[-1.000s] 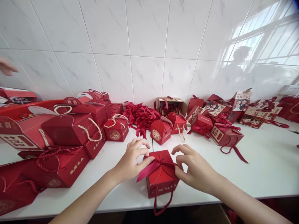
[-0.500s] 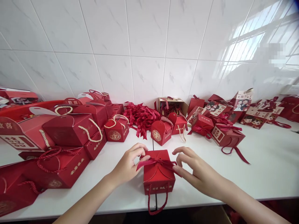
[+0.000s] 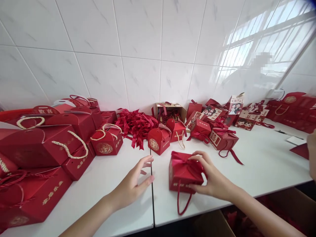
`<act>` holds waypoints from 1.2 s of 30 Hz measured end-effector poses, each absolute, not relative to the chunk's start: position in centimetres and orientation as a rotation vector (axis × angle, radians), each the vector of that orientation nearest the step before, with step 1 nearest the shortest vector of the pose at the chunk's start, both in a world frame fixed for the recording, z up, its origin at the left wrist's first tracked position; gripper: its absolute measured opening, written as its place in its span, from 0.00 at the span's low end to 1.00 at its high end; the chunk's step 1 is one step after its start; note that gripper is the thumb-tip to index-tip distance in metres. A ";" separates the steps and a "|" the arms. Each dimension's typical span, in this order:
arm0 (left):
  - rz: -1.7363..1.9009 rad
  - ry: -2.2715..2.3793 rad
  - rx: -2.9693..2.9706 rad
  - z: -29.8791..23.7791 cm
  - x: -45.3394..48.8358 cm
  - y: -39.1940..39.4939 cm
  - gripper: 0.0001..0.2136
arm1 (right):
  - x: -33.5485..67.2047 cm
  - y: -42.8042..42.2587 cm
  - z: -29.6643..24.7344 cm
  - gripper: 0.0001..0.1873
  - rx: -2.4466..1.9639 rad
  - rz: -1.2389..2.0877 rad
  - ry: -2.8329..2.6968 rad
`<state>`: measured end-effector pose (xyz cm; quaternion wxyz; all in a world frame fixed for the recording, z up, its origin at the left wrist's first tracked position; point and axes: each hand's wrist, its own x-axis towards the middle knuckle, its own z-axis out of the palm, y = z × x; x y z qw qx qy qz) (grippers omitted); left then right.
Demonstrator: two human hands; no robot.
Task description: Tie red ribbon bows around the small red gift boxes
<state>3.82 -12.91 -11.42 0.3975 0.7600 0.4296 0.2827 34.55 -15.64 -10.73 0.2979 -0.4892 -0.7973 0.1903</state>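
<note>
A red gift box (image 3: 181, 177) with a dark red ribbon bow on top and a twisted cord handle hanging over its front is near the table's front edge. My right hand (image 3: 208, 174) grips it from the right side, fingers over the top and thumb low on the front. To the left of the box, my left hand (image 3: 134, 182) hovers with fingers apart and nothing in it. Behind the hands stand a small red box with a gold emblem (image 3: 158, 141) and a pile of dark red ribbons (image 3: 138, 125).
Stacked red boxes with rope handles (image 3: 59, 144) crowd the left. An open cardboard box (image 3: 183, 113) holds ribbons at the wall. Boxes with bows (image 3: 225, 140) stand at the right. Part of another person's hand (image 3: 311, 154) shows at the right edge. A seam divides the white table (image 3: 269, 158).
My left hand has let go of the ribbon. My right hand has taken hold of the gift box and shifted it right. The view has turned to the right.
</note>
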 end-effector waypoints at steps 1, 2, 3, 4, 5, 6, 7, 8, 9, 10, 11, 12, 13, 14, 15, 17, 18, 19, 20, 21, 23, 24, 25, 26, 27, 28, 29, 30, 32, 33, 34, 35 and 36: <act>0.656 1.133 1.918 -11.5 3.6 -12.9 0.24 | 35.8 -15.2 -11.0 0.32 -1.402 0.431 -2.065; 0.614 1.184 1.906 -11.7 3.4 -12.8 0.24 | 37.2 -14.7 -11.3 0.30 -1.509 0.345 -2.000; 0.595 1.237 1.890 -11.9 3.2 -12.7 0.25 | 38.5 -13.9 -11.7 0.30 -1.617 0.248 -1.920; 0.596 1.288 1.873 -12.1 3.0 -12.6 0.25 | 39.9 -13.1 -12.2 0.31 -1.716 0.157 -1.831; 0.610 1.330 1.860 -12.3 2.9 -12.4 0.25 | 41.2 -12.2 -12.7 0.33 -1.789 0.084 -1.755; 0.630 1.361 1.851 -12.4 2.8 -12.3 0.25 | 42.5 -11.3 -13.3 0.34 -1.840 0.023 -1.684; 0.647 1.380 1.844 -12.6 2.7 -12.2 0.25 | 43.8 -10.4 -13.8 0.34 -1.878 -0.029 -1.620; 0.658 1.387 1.841 -12.7 2.6 -12.0 0.25 | 45.2 -9.5 -14.3 0.35 -1.913 -0.089 -1.551; 0.664 1.387 1.844 -12.8 2.6 -11.9 0.25 | 46.5 -8.7 -14.8 0.35 -1.948 -0.138 -1.495; 0.670 1.375 1.861 -12.9 2.5 -11.8 0.25 | 47.8 -8.0 -15.1 0.36 -1.991 -0.176 -1.439; 0.682 1.349 1.895 -13.0 2.4 -11.7 0.24 | 49.2 -7.3 -15.4 0.38 -2.043 -0.199 -1.375; 0.696 1.312 1.943 -13.1 2.4 -11.6 0.23 | 50.4 -6.8 -15.6 0.39 -2.097 -0.200 -1.314; 0.707 1.269 1.995 -13.3 2.4 -11.6 0.22 | 51.5 -6.3 -15.6 0.40 -2.134 -0.196 -1.262; 0.712 1.234 2.040 -13.4 2.4 -11.6 0.21 | 52.4 -5.9 -15.6 0.43 -2.167 -0.189 -1.207; 0.709 1.211 2.071 -13.6 2.3 -11.6 0.21 | 52.9 -5.6 -15.4 0.46 -2.193 -0.192 -1.143; 0.679 1.203 2.091 -14.1 2.4 -11.6 0.22 | 52.7 -5.0 -14.8 0.50 -2.199 -0.282 -1.047; 0.662 1.205 2.096 -14.3 2.5 -11.6 0.24 | 52.0 -4.7 -14.4 0.50 -2.173 -0.364 -1.045; 0.646 1.203 2.109 -14.6 2.5 -11.6 0.25 | 50.8 -4.4 -13.9 0.48 -2.127 -0.448 -1.096; 0.628 1.198 2.133 -14.8 2.6 -11.6 0.26 | 49.3 -4.0 -13.5 0.45 -2.059 -0.521 -1.190; 0.604 1.191 2.167 -15.0 2.7 -11.6 0.27 | 47.6 -3.4 -13.1 0.42 -1.991 -0.539 -1.315; 0.539 1.181 2.236 -15.3 2.8 -11.6 0.27 | 44.2 -2.0 -12.5 0.42 -1.928 -0.381 -1.418; 0.507 1.174 2.264 -15.4 2.8 -11.6 0.26 | 42.6 -1.1 -12.3 0.46 -1.924 -0.246 -1.357; 0.484 1.168 2.281 -15.4 2.8 -11.6 0.26 | 41.3 -0.2 -12.3 0.50 -1.921 -0.110 -1.255; 0.472 1.161 2.291 -15.5 2.8 -11.7 0.25 | 40.2 0.7 -12.4 0.55 -1.922 0.010 -1.135; 0.469 1.156 2.296 -15.4 2.7 -11.7 0.25 | 39.5 1.6 -12.5 0.58 -1.922 0.102 -1.031; 0.471 1.152 2.299 -15.3 2.7 -11.8 0.25 | 39.0 2.3 -12.7 0.59 -1.922 0.164 -0.956; 0.474 1.149 2.300 -15.2 2.7 -11.8 0.25 | 38.7 2.8 -12.9 0.59 -1.925 0.200 -0.913; 0.472 1.149 2.301 -15.0 2.7 -11.9 0.24 | 38.6 3.1 -13.0 0.58 -1.930 0.215 -0.898; 0.454 1.151 2.305 -14.7 2.8 -11.9 0.23 | 38.9 3.1 -12.8 0.55 -1.939 0.212 -0.906; 0.444 1.149 2.309 -14.5 2.9 -11.9 0.22 | 39.3 2.8 -12.5 0.54 -1.948 0.197 -0.914; 0.436 1.143 2.313 -14.4 3.0 -11.9 0.22 | 39.7 2.4 -11.9 0.54 -1.960 0.171 -0.923; 0.435 1.139 2.317 -14.4 3.0 -11.9 0.21 | 40.3 2.0 -11.2 0.55 -1.971 0.140 -0.936; 0.443 1.137 2.315 -14.4 3.1 -11.8 0.20 | 40.9 1.5 -10.3 0.55 -1.988 0.103 -0.956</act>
